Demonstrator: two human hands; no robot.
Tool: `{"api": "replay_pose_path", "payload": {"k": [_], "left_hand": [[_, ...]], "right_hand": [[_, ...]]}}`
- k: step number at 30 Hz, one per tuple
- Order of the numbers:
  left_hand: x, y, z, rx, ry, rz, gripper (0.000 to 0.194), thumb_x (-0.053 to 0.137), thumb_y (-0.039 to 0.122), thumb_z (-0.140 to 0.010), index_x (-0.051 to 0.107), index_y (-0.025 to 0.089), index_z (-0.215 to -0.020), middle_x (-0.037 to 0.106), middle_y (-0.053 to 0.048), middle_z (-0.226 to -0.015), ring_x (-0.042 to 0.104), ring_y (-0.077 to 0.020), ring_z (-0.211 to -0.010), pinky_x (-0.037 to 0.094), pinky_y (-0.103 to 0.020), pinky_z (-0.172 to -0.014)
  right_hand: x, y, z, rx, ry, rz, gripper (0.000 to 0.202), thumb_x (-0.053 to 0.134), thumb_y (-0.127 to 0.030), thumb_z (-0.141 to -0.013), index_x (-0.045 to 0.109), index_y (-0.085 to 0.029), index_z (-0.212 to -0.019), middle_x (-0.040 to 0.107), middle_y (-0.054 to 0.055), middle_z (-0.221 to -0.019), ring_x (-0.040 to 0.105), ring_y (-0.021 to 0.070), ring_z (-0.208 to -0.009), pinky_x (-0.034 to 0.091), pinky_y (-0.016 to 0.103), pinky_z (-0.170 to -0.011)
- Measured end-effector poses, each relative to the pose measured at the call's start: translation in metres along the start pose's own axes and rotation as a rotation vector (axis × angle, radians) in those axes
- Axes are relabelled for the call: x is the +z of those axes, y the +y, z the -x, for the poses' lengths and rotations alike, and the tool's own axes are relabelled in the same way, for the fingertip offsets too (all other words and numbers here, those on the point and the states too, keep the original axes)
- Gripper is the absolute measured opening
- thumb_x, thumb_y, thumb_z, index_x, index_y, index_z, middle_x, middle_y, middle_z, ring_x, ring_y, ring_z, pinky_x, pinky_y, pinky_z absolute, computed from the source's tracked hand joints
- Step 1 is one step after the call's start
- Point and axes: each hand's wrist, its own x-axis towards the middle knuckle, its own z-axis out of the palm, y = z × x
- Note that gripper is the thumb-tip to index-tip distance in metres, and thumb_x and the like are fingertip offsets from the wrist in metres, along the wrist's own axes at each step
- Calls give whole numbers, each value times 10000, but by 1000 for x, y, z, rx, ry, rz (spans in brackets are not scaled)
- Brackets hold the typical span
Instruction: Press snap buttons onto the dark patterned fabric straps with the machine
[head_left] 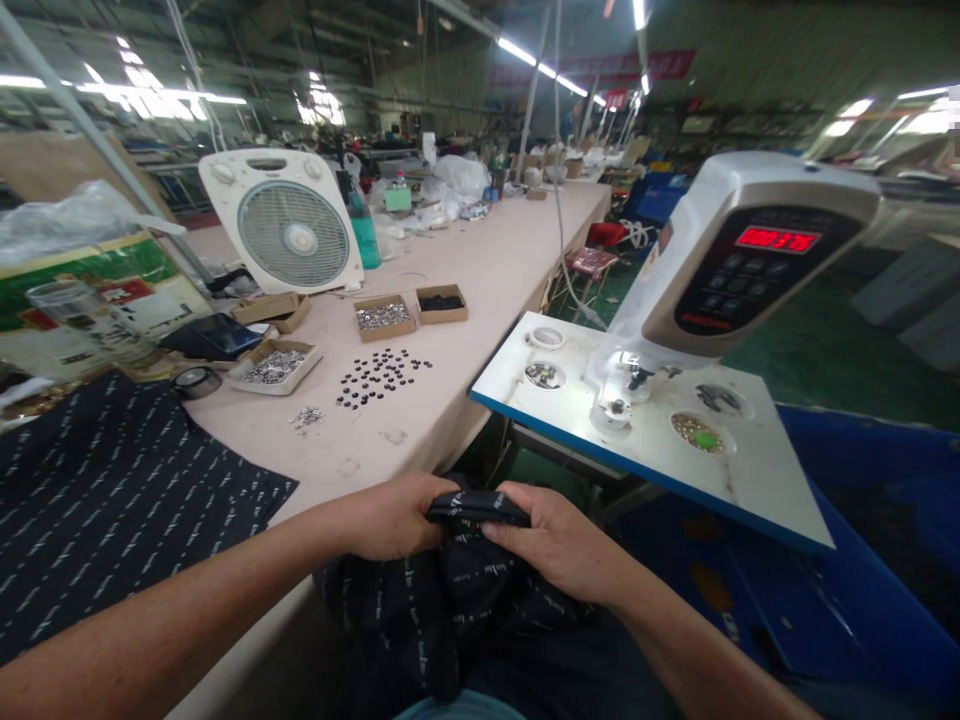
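Note:
Dark printed fabric [480,508] is stretched as a folded band between my two hands, and the rest of it hangs in a bunch over my lap. My left hand [397,515] is closed on the left end of the band. On the right end, my right hand [559,535] pinches the fold between thumb and fingers. In front and to the right stands a snap-fastening machine [720,260] with a red lit display, on a white board [540,395] with blue edges. Dark round snap pieces [379,378] lie scattered on the table ahead.
The long table [510,260] bears cardboard boxes of small metal parts [384,318], a box of dark parts [442,302], a white fan [289,220] and a teal bottle [364,230]. More dark printed fabric [127,500] covers the left side. Blue sheeting [885,570] lies below the machine.

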Motion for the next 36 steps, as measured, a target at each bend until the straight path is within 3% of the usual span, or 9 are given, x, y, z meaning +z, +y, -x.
{"api": "replay_pose_path", "payload": {"k": [7, 12, 19, 25, 31, 36], "left_hand": [[13, -12, -3, -38, 43, 147, 245, 457, 179, -717, 630, 139, -886, 632, -19, -868, 560, -174, -815, 453, -270, -747], [23, -22, -6, -86, -10, 387, 185, 591, 264, -740, 637, 125, -852, 587, 7, -756, 493, -134, -693, 424, -267, -696], [25, -19, 0, -176, -11, 684, 268, 719, 246, -702, 722, 108, -931, 698, -45, -880, 590, -159, -804, 471, -293, -819], [27, -16, 4, -206, -6, 796, 279, 756, 209, -651, 748, 117, -915, 737, -55, -892, 634, -160, -774, 503, -280, -777], [30, -22, 3, -204, -2, 881, 335, 825, 227, -625, 750, 112, -930, 750, -78, -935, 661, -175, -804, 511, -303, -837], [36, -25, -4, -142, 56, 888, 324, 849, 248, -641, 772, 124, -930, 734, -43, -887, 619, -127, -765, 466, -241, -798]], "right_hand": [[6, 3, 0, 16, 36, -19, 163, 607, -275, -920, 594, -148, -818, 588, -24, -787, 521, 118, -744, 375, 211, -654], [7, 4, -1, 11, 45, -10, 186, 610, -305, -935, 610, -157, -824, 608, -30, -793, 542, 113, -751, 384, 204, -643], [9, 5, -3, 9, 60, 31, 136, 624, -286, -927, 657, -168, -869, 646, -34, -813, 567, 111, -765, 402, 198, -657], [9, 5, -4, 20, 53, 28, 138, 628, -307, -924, 685, -182, -914, 671, -30, -837, 591, 121, -780, 422, 200, -661], [9, 1, -3, 45, 58, -27, 131, 639, -296, -913, 692, -175, -914, 669, -29, -834, 589, 119, -774, 427, 194, -659], [7, -1, -2, 48, 60, -42, 140, 639, -304, -910, 701, -180, -913, 686, -22, -853, 609, 135, -799, 430, 204, -675]]}}
